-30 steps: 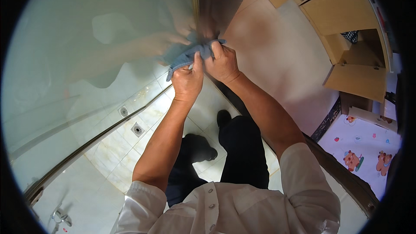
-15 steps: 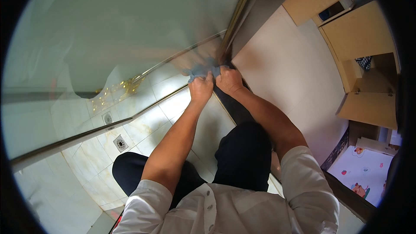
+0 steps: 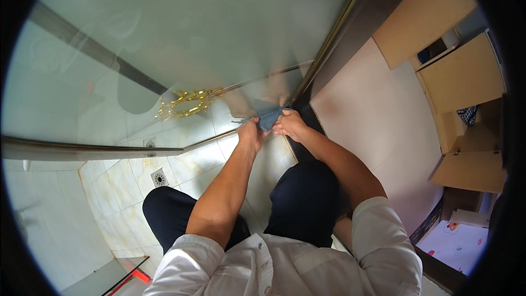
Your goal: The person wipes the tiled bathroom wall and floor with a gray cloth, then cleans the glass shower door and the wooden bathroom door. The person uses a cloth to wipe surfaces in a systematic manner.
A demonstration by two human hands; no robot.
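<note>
On my feed the left hand point(image 3: 250, 133) is closed on the blue-grey cloth point(image 3: 268, 119) — the right hand point(image 3: 291, 124), fingers half curled, pinches its other side. The cloth is bunched between them, low by the glass panel point(image 3: 219, 33); whether it presses the pane, I can't quite tell. A floor drain point(image 3: 159, 177) sits farther left — in pale tiles point(image 3: 125, 186).

Cloth point(image 3: 267, 120) part-hidden behind fingers point(image 3: 281, 126); red tool point(image 3: 141, 275) cut by lower edge; checked item point(image 3: 467, 114), I can't identify.
</note>
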